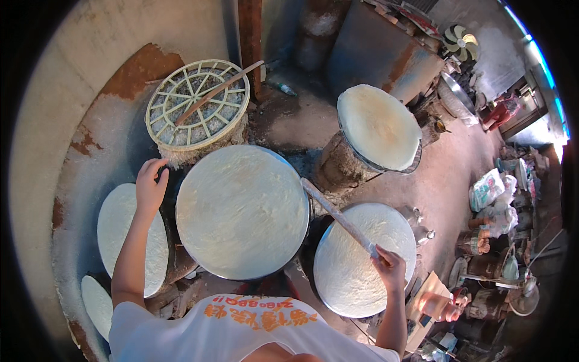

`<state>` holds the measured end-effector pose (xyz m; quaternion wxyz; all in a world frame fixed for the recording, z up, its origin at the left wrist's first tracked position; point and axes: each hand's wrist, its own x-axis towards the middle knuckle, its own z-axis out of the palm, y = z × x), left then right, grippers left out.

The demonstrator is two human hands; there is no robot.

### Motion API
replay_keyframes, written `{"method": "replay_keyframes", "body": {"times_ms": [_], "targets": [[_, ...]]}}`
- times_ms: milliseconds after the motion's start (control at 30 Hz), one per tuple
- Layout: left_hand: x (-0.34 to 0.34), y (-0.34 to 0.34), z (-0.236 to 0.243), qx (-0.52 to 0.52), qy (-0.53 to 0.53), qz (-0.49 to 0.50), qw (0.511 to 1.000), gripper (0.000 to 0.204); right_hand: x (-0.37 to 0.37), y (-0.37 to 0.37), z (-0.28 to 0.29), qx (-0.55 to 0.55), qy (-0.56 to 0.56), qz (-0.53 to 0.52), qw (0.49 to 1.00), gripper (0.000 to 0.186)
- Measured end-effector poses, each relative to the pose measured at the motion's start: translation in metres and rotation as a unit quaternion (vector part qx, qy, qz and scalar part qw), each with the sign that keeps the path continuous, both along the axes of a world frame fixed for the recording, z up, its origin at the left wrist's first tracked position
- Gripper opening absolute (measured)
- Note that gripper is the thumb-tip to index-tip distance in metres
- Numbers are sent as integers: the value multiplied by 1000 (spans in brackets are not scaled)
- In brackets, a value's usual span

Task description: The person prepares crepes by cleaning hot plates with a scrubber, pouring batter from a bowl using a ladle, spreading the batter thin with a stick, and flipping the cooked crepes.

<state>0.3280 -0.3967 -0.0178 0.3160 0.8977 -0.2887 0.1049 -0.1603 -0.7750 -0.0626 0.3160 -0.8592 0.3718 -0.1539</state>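
Observation:
My right hand is closed around the near end of a long, pale-coated wooden stick. The stick slants up to the left over a round griddle spread with whitish batter, its far tip near the edge of a larger batter-covered griddle in the middle. My left hand hovers left of that middle griddle, fingers loosely bent and apart, with nothing visible in them. Below it, beside my left forearm, lies another pale round sheet.
A round slatted rack at the far left carries a wooden stick. One browned flatbread rests on a stand at the far right. Metal jugs, white bags and clutter line the right. A curved wall closes the left.

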Motion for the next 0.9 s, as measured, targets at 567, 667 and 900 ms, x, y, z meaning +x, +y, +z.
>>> {"method": "replay_keyframes", "body": {"times_ms": [567, 667, 900], "targets": [[-70, 48, -20, -46, 96, 37, 994, 18, 301, 5, -47, 196, -82, 195, 958, 40], [-79, 49, -21, -54, 113, 59, 990, 18, 315, 9, -41, 102, 62, 209, 971, 25], [-60, 34, -3, -30, 82, 58, 994, 19, 298, 33, -9, 200, -95, 195, 955, 24]]}}
